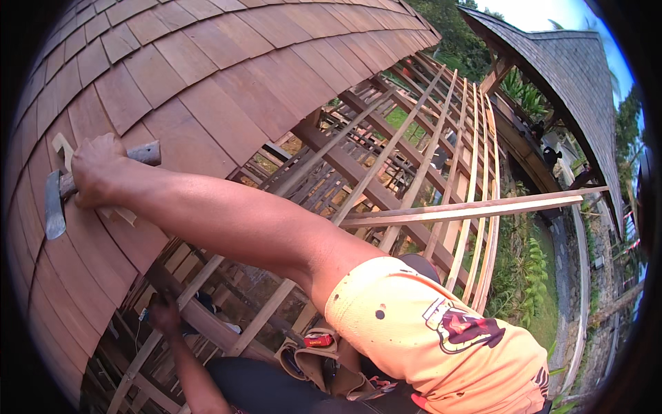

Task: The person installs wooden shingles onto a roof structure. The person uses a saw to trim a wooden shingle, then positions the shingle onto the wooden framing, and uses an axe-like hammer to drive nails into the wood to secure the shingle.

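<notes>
Clamping fingers of right hand (100,169) round the hammer (54,210), nine o'clock, over shingles (207,127)! Poising left hand (164,314) at eight, near a batten (201,281); can't tell those fingers' state.

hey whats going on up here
Someone is working on a part-shingled roof. The right hand grips a tool with a wooden handle and metal head, over the shingles. The left hand is lower, near the shingles' edge; whether it holds anything can't be made out. To the right, battens lie uncovered, and a red box sits in a pouch.
</notes>
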The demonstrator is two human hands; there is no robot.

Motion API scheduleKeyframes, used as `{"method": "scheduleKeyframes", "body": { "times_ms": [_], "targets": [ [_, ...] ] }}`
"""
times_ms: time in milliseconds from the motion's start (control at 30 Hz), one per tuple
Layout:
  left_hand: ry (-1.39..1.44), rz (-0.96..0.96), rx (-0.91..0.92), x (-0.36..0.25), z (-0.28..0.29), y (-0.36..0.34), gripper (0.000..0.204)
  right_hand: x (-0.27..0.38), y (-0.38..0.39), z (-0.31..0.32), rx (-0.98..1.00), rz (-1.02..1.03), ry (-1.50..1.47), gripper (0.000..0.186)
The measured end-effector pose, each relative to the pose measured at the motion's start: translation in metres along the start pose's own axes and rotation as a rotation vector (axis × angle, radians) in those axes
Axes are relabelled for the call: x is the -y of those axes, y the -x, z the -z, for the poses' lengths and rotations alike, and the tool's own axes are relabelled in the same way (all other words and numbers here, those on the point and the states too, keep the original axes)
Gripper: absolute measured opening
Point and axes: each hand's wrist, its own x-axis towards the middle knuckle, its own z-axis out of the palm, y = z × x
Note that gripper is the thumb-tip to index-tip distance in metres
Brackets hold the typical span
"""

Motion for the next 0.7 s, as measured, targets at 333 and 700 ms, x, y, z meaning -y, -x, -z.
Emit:
{"method": "scheduleKeyframes", "body": {
  "times_ms": [333,700],
  "targets": [
    [0.008,-0.092,-0.138,0.132,-0.063,-0.046,0.044,-0.152,0.269,0.096,0.325,0.057,-0.694,0.058],
    [-0.002,0.106,0.002,0.027,0.018,-0.042,0.057,-0.262,0.407,-0.004,0.142,-0.886,-1.189,0.058]
  ]
}}
